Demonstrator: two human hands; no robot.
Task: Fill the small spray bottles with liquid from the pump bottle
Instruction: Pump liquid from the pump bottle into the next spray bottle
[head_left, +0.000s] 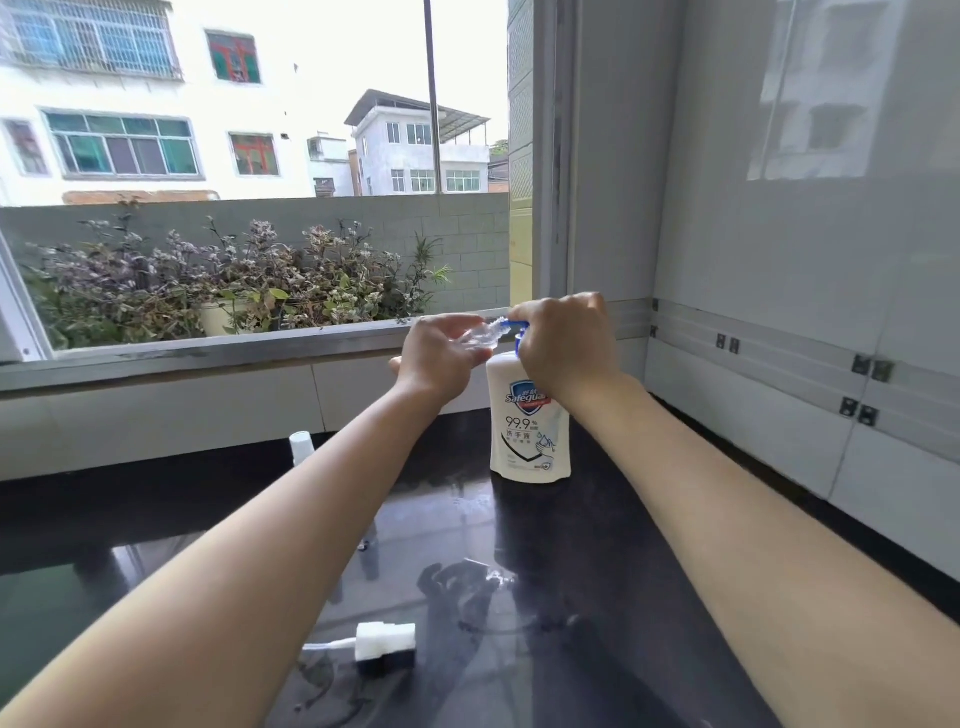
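Head view: the left hand grips a clear small spray bottle, uncapped and tilted almost on its side, with its open neck brought up to the spout of the blue pump head. The right hand is curled down over that pump head, on top of the white pump bottle, which stands upright on the dark glossy desk below the window sill. A detached white spray cap with its dip tube lies on the desk near the viewer, and a second small bottle with a white cap stands partly hidden behind the left forearm.
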